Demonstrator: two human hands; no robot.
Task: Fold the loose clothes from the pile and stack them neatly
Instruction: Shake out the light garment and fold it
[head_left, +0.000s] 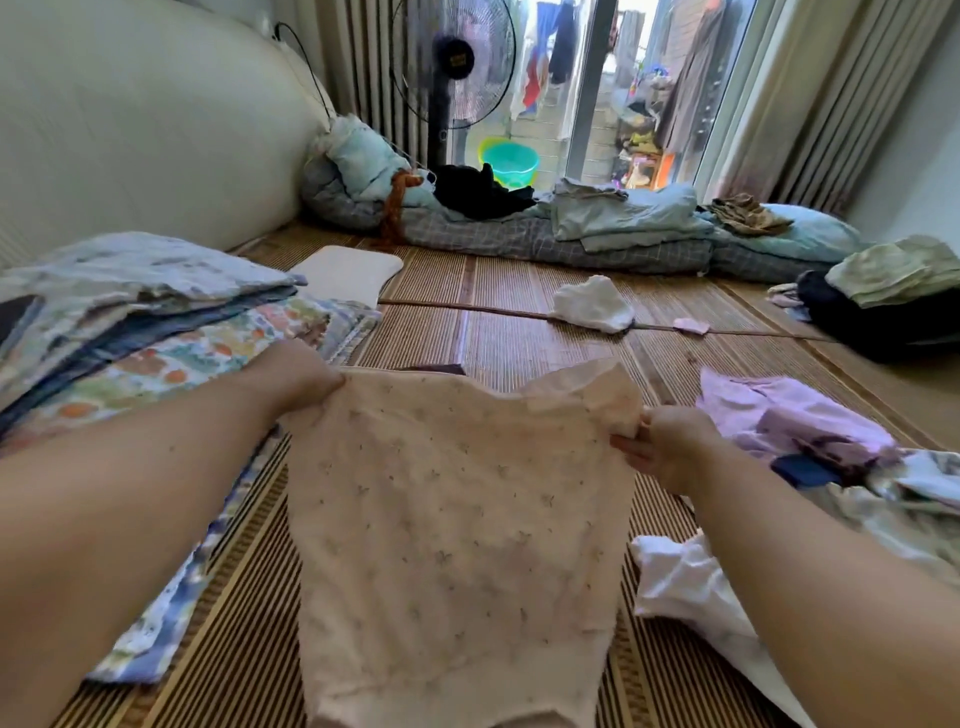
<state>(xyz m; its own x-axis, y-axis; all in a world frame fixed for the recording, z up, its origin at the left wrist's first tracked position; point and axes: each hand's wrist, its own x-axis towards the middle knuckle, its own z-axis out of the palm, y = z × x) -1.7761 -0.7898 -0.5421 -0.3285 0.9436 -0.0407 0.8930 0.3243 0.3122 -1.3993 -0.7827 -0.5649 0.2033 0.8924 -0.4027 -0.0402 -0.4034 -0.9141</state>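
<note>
A pale pink garment (457, 519) with small grey sprigs hangs spread out in front of me over the woven mat. My left hand (298, 379) grips its upper left corner. My right hand (670, 447) pinches its upper right edge, where the cloth bunches up. A stack of folded clothes (140, 332) in blue, grey and floral prints lies to my left. Loose clothes (800, 431), lilac, navy and patterned, are heaped at my right, with a white piece (685, 582) nearer me.
The woven mat (519, 332) carries a small white cloth (592, 304) and a white pad (348, 273) further off. Bedding and a black garment (478, 192) lie along the far side, a standing fan (452, 62) behind them. A dark bag (872, 327) sits at the right.
</note>
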